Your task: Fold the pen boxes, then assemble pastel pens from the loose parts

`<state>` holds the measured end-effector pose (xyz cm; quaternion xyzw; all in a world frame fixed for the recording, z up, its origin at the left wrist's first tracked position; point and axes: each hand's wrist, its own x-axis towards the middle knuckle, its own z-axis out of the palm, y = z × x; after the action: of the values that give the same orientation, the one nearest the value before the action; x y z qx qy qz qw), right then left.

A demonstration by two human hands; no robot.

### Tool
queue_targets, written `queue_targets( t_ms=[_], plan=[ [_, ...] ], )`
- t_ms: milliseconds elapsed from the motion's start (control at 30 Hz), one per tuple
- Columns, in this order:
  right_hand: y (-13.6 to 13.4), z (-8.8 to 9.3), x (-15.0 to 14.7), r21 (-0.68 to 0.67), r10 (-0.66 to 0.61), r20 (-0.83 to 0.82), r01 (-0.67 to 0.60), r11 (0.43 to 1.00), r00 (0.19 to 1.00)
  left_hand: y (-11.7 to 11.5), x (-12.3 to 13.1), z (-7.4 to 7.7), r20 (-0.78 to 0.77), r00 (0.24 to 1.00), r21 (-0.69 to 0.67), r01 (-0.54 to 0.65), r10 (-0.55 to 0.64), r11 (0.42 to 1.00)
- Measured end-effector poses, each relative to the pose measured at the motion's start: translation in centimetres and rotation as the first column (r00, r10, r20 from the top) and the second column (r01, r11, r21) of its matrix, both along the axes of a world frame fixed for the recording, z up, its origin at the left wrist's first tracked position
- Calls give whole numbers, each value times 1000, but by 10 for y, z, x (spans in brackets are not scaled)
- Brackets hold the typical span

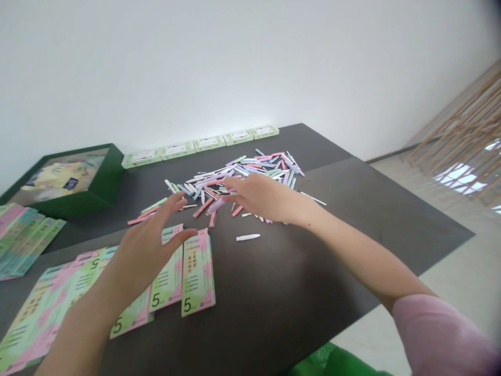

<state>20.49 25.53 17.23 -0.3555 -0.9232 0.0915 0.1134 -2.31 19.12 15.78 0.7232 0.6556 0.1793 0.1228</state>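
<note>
A loose heap of pens and pen parts (242,169) in pink, lilac, blue, green and white lies on the dark table. At the near side of the heap, my right hand (258,196) pinches a lilac pen (216,204). My left hand (152,250) hovers over a row of flat green-and-pink packets, its thumb and fingers apart with nothing between them. Closest to its thumb is the rightmost packet (198,277), marked with a 5. A single white pen part (248,237) lies apart from the heap, nearer to me.
A green box (97,180) with plastic-wrapped contents stands at the left. Several pale green boxes (178,150) line the wall. Stacked packets (29,240) sit at the left edge. The table's right edge (446,261) borders the floor; a green object (329,360) is below.
</note>
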Motion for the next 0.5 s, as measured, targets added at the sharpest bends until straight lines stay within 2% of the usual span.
queue_targets(
  t_ms=[100,167,300,500],
  plan=[
    [4,-16,-5,26,39,311,-50,998,949,-7,-13,3,-74,994,0,-77,76,997],
    [3,-28,-14,-1,68,408,-74,997,910,-13,-19,2,-101,989,6,-104,104,995],
    [-3,-40,-32,11,45,445,-55,998,895,-22,-24,-5,-60,994,32,-90,92,995],
    [-8,-35,-40,24,12,462,-26,999,887,-27,-27,-10,-58,991,26,-118,120,993]
  ],
)
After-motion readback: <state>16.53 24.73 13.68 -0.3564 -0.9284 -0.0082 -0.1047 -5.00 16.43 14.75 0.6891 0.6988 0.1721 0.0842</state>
